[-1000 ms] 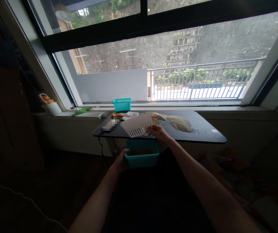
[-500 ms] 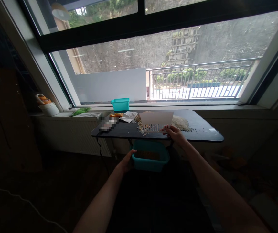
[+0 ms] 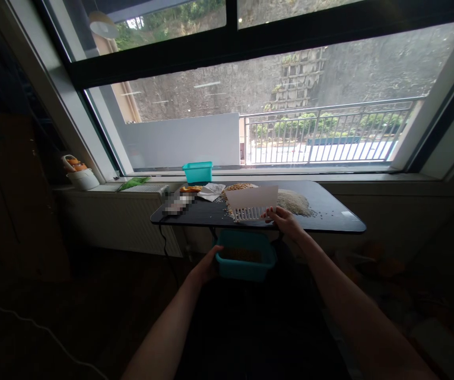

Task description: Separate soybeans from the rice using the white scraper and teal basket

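Your right hand (image 3: 284,221) pinches the lower right corner of a white slotted scraper (image 3: 251,197), which stands near the front edge of the black tabletop (image 3: 199,212), before a heap of brown grains (image 3: 239,186) and beside a pale grain pile (image 3: 295,202) (whether its teeth touch the surface, you can't tell). Your left hand (image 3: 206,266) grips the turquoise tub (image 3: 245,271) below that edge, thumb over its left rim, other fingers mostly hidden, with brownish contents (image 3: 242,255) inside.

The tabletop (image 3: 325,200) is offering room at its right end, while the pale pile (image 3: 295,202) and slotted sheet (image 3: 253,198) are blocking its middle.
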`<state>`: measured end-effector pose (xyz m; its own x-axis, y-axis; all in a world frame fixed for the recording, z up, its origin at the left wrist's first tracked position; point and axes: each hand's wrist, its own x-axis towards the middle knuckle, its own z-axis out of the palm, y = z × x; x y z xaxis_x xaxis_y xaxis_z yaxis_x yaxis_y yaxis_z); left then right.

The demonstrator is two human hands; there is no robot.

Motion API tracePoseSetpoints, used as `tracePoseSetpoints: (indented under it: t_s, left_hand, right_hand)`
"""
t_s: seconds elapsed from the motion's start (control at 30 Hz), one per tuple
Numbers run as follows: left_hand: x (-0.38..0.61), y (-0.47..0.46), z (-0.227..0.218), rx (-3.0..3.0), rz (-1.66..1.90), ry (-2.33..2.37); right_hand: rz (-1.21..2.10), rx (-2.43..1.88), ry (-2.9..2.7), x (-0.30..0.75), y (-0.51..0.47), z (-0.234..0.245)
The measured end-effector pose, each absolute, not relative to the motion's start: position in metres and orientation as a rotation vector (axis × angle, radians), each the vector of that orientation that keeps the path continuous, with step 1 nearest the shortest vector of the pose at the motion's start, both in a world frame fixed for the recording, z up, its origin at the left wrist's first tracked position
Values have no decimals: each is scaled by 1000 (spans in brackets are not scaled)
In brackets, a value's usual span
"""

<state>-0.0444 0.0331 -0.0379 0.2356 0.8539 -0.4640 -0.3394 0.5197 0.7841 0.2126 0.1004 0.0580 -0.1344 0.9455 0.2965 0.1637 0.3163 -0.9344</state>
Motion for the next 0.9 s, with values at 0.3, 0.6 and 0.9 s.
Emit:
tracePoseSetpoints:
  t_s: [0.3,0.6,0.9]
  left_hand:
    - [-44,31,-36,617,887,1017]
    - [-44,31,-35,607,879,1005]
    - [-45,32,-38,611,878,1016]
  right_hand:
    - [951,-1072,-1575,215,102,56]
    - [921,-1060,-1562,214,98,58]
    - [888,-1067,-1512,215,101,53]
